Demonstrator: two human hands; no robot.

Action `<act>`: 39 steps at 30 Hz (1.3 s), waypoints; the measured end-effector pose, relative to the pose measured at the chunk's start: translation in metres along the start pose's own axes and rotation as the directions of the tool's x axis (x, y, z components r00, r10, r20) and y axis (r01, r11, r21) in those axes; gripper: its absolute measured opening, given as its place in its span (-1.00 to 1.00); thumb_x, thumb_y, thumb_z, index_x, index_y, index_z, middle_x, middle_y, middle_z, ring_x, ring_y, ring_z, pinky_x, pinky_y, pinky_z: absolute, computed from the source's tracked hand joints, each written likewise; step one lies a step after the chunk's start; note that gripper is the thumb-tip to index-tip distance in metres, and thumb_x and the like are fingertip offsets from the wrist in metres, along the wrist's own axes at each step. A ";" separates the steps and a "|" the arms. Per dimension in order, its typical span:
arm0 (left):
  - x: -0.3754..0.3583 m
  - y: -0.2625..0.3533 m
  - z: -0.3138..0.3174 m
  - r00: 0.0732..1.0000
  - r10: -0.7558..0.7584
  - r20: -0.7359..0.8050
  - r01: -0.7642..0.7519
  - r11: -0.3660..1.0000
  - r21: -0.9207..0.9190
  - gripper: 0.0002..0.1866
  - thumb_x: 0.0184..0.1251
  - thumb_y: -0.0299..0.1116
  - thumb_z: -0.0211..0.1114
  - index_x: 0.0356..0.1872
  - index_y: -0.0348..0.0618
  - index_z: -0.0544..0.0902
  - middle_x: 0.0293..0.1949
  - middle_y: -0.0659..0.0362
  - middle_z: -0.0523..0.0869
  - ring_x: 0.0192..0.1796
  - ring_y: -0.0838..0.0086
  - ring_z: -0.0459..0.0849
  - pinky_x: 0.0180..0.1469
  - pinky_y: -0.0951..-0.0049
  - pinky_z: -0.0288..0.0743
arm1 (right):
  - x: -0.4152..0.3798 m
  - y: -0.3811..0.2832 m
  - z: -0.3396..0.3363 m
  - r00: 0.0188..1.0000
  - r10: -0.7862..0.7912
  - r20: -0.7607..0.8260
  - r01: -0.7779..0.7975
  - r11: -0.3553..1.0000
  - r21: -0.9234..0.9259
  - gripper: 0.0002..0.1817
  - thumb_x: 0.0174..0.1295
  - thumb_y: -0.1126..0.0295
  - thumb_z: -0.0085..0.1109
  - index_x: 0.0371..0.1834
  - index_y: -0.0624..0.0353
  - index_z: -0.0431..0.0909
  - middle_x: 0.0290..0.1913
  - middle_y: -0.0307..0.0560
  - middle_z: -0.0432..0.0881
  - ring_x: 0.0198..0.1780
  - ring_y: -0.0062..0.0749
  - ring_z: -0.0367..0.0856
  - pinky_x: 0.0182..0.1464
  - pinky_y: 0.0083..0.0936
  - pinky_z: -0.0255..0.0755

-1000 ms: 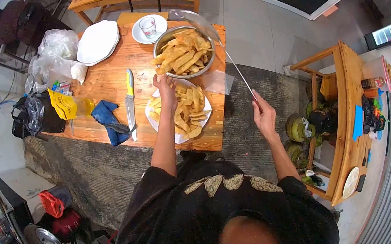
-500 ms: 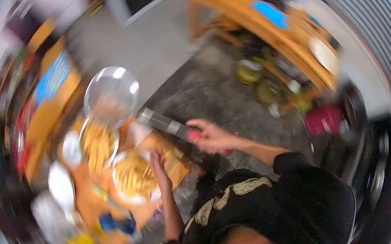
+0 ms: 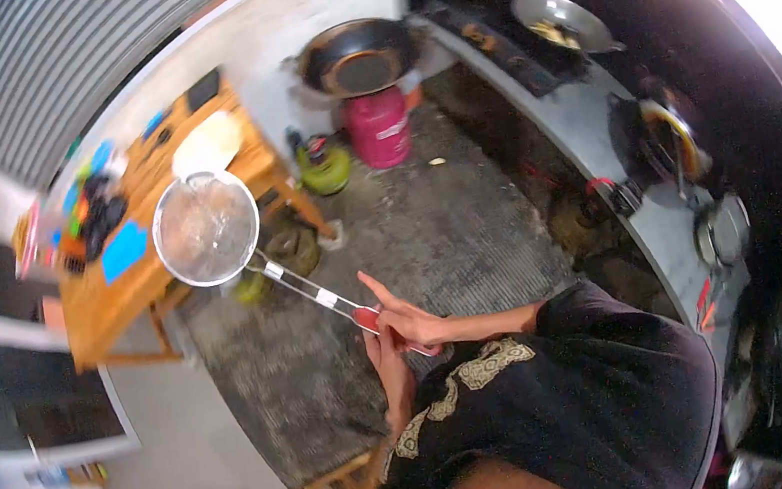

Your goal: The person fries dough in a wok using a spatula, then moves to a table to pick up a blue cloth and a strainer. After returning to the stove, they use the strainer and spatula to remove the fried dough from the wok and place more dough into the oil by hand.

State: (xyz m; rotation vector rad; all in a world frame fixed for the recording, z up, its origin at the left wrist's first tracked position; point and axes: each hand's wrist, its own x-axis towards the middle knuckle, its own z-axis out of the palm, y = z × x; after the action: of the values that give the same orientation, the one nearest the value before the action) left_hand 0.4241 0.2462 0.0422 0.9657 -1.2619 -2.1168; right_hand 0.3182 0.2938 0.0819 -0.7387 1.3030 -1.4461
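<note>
A round wire-mesh strainer point(image 3: 207, 228) with a long metal and red handle is held out in front of the body. My right hand point(image 3: 407, 323) is closed around the red part of the handle, with its index finger stretched along it. My left hand point(image 3: 389, 356) is at the handle too, just beside and below the right, its fingers wrapped at the red grip. Something pale and indistinct shows in the strainer's mesh; I cannot make out whether it lies inside.
A wooden table point(image 3: 131, 296) stands left, bearing a white plate point(image 3: 207, 142). A large wok point(image 3: 359, 59) sits above a pink gas cylinder point(image 3: 379, 131). Along the right runs a grey counter point(image 3: 587, 134) with a silver pan point(image 3: 566, 19) on a stove.
The view has turned right, from the table with plates of yellow food toward the stove side. My left hand has come to the strainer's handle, and the strainer has moved along with my body.
</note>
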 end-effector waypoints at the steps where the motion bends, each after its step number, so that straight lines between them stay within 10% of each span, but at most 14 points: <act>1: 0.013 -0.002 0.015 0.996 0.026 0.082 -0.021 0.998 -0.060 -0.58 0.44 -0.27 0.01 0.21 -0.29 0.33 0.09 0.12 0.48 0.12 0.45 0.46 0.14 0.44 0.32 | 0.000 0.004 -0.017 0.991 -0.111 -0.070 0.107 0.992 -0.062 -0.18 0.26 0.32 -0.16 0.46 0.01 -0.47 -0.25 -0.04 0.49 -0.35 -0.35 0.50 -0.22 -0.47 0.42; 8: 0.083 0.009 0.094 0.970 -0.019 0.242 -0.008 0.994 0.111 -0.68 0.46 -0.26 -0.04 0.07 -0.25 0.38 -0.22 0.19 0.54 -0.21 0.51 0.54 -0.13 0.50 0.46 | -0.003 -0.008 -0.142 0.911 0.022 -0.411 -0.121 0.969 -0.216 -0.24 0.31 -0.05 -0.11 0.43 0.08 -0.15 -0.19 0.14 0.60 -0.19 -0.16 0.59 -0.07 -0.30 0.42; 14: 0.158 0.015 0.120 0.885 -0.192 0.425 -0.013 0.901 0.434 -0.78 0.46 -0.27 -0.07 -0.07 -0.19 0.37 -0.54 0.31 0.40 -0.63 0.67 0.35 -0.62 0.60 0.29 | -0.038 -0.049 -0.284 0.530 -0.216 -0.820 -0.338 0.833 -0.438 -0.47 0.24 0.07 0.03 0.17 0.20 0.34 -0.26 0.09 0.63 -0.27 -0.08 0.62 -0.12 -0.24 0.45; 20: 0.232 0.055 0.204 0.771 -0.359 0.526 0.032 0.847 0.531 -0.82 0.38 -0.34 0.06 -0.11 -0.16 0.37 -0.56 0.32 0.37 -0.64 0.69 0.33 -0.63 0.62 0.24 | -0.063 -0.089 -0.460 0.164 -0.681 -0.714 -0.642 0.476 -0.601 -0.53 0.10 0.15 0.19 -0.03 0.26 0.42 -0.19 0.18 0.52 -0.09 0.07 0.48 -0.06 -0.12 0.36; 25: 0.283 0.093 0.289 0.634 -0.445 0.633 0.100 0.858 0.503 -0.78 0.36 -0.35 0.09 -0.06 -0.16 0.35 -0.49 0.30 0.37 -0.62 0.69 0.31 -0.63 0.64 0.24 | -0.072 -0.137 -0.576 0.025 -0.684 -0.729 -0.823 0.399 -0.404 -0.40 0.00 0.13 0.29 0.08 0.15 0.32 -0.05 0.20 0.43 -0.05 0.13 0.42 -0.03 -0.11 0.37; 34: 0.369 0.102 0.496 0.658 -0.365 0.659 -0.086 0.833 0.547 -0.72 0.34 -0.32 0.07 -0.02 -0.21 0.34 -0.55 0.31 0.38 -0.69 0.69 0.29 -0.70 0.64 0.19 | -0.046 -0.153 -0.795 0.071 -0.295 -0.953 -0.898 0.398 -0.190 -0.15 -0.12 0.38 0.34 0.27 0.12 0.07 -0.06 0.21 0.41 -0.04 0.13 0.49 -0.07 -0.16 0.49; 39: 0.402 0.083 0.603 0.629 -0.358 0.690 -0.104 0.841 0.531 -0.75 0.33 -0.33 0.07 -0.07 -0.22 0.35 -0.54 0.29 0.39 -0.69 0.69 0.30 -0.71 0.63 0.21 | -0.054 -0.139 -0.857 0.146 -0.380 -0.913 -0.924 0.278 -0.263 -0.34 -0.02 0.50 0.15 0.25 0.17 0.20 -0.13 0.22 0.48 -0.16 0.12 0.57 -0.20 -0.21 0.53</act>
State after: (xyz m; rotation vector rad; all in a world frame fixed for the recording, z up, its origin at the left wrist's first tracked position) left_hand -0.2923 0.2523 0.1810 0.2623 -2.3712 -2.4510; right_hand -0.4861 0.6212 0.0282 0.2080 3.2641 -0.2523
